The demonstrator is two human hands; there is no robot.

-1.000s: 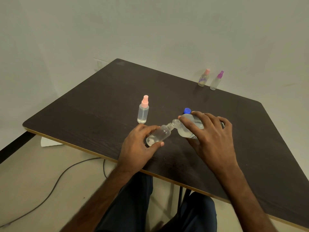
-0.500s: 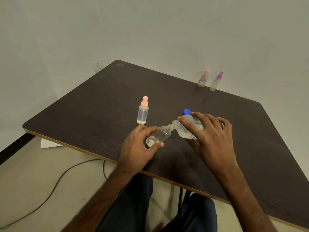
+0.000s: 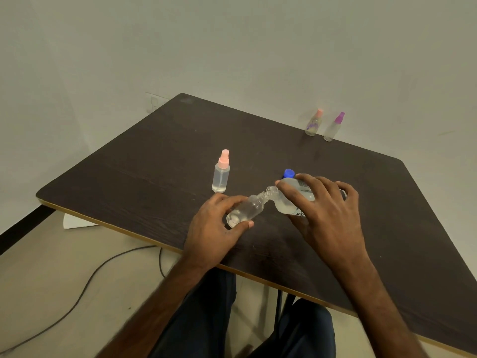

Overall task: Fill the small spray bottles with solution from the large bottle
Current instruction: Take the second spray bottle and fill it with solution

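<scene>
The left hand (image 3: 214, 228) gripped the uncapped small bottle (image 3: 245, 213), tilted low over the dark wooden desk (image 3: 154, 164); the right hand (image 3: 327, 215) wrapped the large bottle (image 3: 289, 202), tipped so its mouth met the small one's neck; a blue cap (image 3: 289, 173) sat just behind; a pink-topped spray bottle (image 3: 221, 174) stood near; two more spray bottles (image 3: 313, 124) stood at the far edge by the pale wall (image 3: 232, 47); a cable (image 3: 85, 285) trailed on the floor; nothing had shifted since a moment before.
</scene>
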